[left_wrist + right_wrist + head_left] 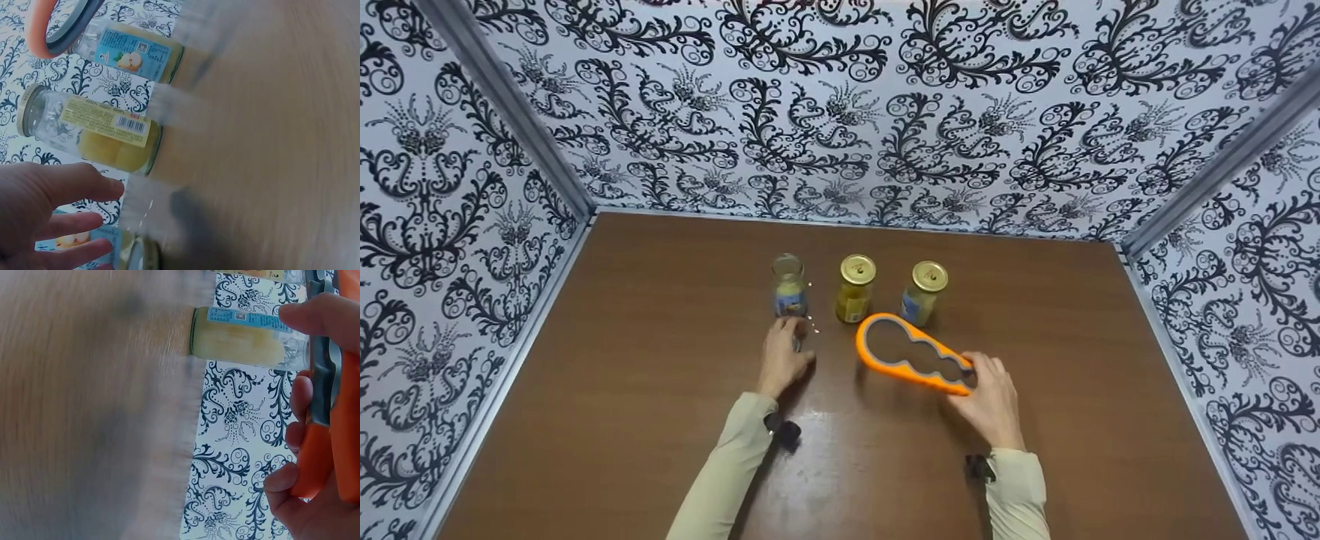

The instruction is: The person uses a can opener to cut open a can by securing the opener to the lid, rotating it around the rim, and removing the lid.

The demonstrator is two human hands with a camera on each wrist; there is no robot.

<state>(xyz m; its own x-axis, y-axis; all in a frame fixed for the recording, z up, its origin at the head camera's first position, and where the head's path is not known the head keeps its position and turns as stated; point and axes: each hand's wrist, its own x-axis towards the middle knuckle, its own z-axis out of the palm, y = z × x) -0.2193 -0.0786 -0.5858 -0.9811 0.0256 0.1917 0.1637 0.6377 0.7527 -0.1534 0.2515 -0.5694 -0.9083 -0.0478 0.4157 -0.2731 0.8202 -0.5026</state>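
Left hand [785,360]: thumb and fingers spreading apart, clamping nothing that I'm seeing, hovering low by what's looking like a lid [149,256] on the worktop [660,360]; touching or not, can't tell. Lidless jar [790,296] standing at its 12 o'clock. Right hand [986,397]: fingers and thumb clamping round the narrow end of the orange opener [906,370]. Opener hanging above the worktop, at left hand's 3 o'clock, big loop pointing to 10 o'clock. Mid jar [854,292] and far jar [924,294] standing upright, lids on, both to the lidless jar's 3 o'clock.

Risks, my guess: lidless jar tipping and spilling if the left hand is bumping its base; white specks [814,327] at its 4 o'clock, maybe drips, leaving a slick spot; loop end knocking the mid or far jar if the opener is swinging towards 12 o'clock.

Hard to see: left hand covering part of the lid in head view; opener overlapping the far jar's foot; far jar's lid hiding behind the opener in right wrist view; left wrist view cutting off the opener; label print blurring.
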